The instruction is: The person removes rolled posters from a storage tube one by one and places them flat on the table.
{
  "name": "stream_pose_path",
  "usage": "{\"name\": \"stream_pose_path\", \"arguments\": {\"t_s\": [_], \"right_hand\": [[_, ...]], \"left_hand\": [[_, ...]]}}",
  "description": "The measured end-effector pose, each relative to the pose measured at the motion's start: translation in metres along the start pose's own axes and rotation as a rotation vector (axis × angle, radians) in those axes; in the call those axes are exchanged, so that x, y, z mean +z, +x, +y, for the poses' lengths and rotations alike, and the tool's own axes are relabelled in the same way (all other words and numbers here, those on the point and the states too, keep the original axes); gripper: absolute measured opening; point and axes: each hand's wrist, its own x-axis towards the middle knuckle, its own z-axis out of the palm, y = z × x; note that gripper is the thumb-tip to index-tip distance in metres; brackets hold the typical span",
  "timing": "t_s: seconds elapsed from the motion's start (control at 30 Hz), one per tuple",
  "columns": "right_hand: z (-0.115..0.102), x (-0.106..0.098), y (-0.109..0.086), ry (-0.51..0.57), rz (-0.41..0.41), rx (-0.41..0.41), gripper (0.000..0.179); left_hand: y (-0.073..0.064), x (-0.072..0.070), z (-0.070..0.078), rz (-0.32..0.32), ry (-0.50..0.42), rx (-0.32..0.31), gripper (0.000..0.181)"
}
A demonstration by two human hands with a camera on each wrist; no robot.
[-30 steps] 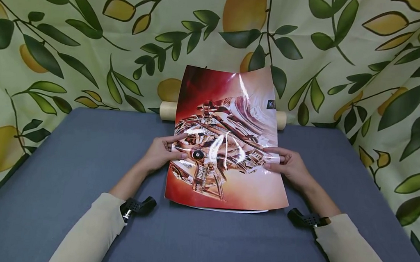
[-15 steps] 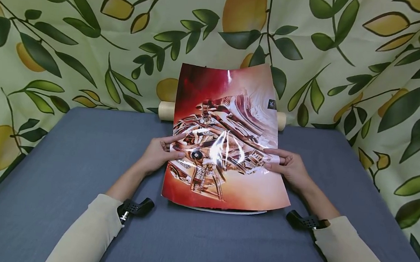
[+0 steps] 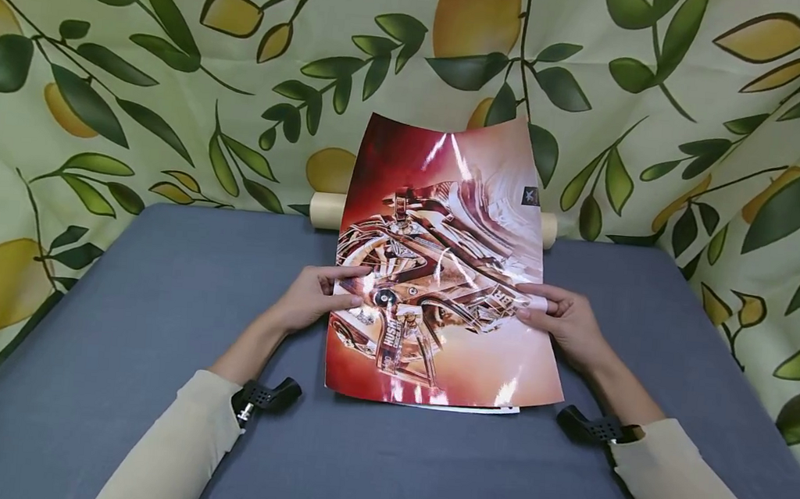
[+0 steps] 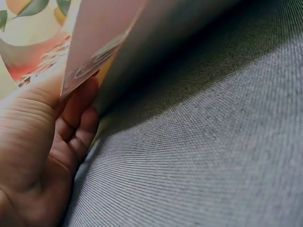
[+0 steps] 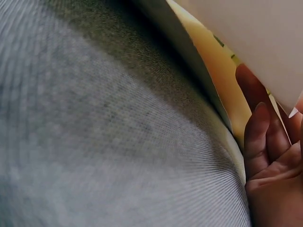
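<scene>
A glossy poster (image 3: 436, 244) with a red and orange print of a bicycle is held between both hands in the head view, its top edge curving. My left hand (image 3: 310, 299) pinches the left edge, thumb on the printed face. At the right edge my right hand (image 3: 570, 325) pinches it the same way. In the left wrist view, the left hand (image 4: 52, 127) has the sheet between thumb and fingers. The right wrist view shows the right hand (image 5: 274, 142) beside the sheet's pale back (image 5: 255, 42). A white edge (image 3: 486, 410) of something flat shows beneath the poster.
Behind the poster, a pale cylindrical roll (image 3: 328, 211) lies across the table's far edge, its middle hidden. Grey-blue cloth covers the table (image 3: 383, 467). A curtain (image 3: 255, 113) printed with lemons and leaves hangs at the back and sides.
The poster has tilted a little and its glare has shifted, with less of the white edge showing beneath. Both hands keep their hold. The head view has shifted slightly.
</scene>
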Motion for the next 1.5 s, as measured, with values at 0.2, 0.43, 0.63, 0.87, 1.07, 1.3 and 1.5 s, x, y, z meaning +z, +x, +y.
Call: {"name": "stream_pose_path", "arguments": {"t_s": [0.2,0.43,0.63,0.87,1.07,1.3,1.5], "right_hand": [[0.000,0.001,0.000,-0.019,-0.015,0.024,0.046],[-0.006,-0.001,0.001,0.014,-0.012,0.031,0.048],[-0.011,-0.001,0.001,0.072,-0.026,0.040,0.048],[-0.011,0.001,0.003,-0.013,-0.046,0.032,0.045],[-0.011,-0.001,0.008,-0.147,-0.081,-0.030,0.045],[-0.014,-0.014,0.007,-0.164,-0.331,-0.033,0.051],[-0.013,-0.015,-0.001,-0.199,-0.426,0.046,0.050]], "left_hand": [[-0.001,0.003,0.002,0.020,-0.031,-0.064,0.064],[0.004,0.002,0.010,0.064,0.057,-0.069,0.056],[0.004,0.002,0.015,0.082,0.042,-0.074,0.054],[-0.002,-0.003,0.015,0.095,0.016,-0.092,0.055],[-0.007,-0.006,0.012,0.120,-0.018,-0.074,0.056],[-0.004,-0.003,0.006,0.141,-0.028,-0.065,0.055],[0.002,0.001,0.001,0.158,-0.032,-0.037,0.054]]}}
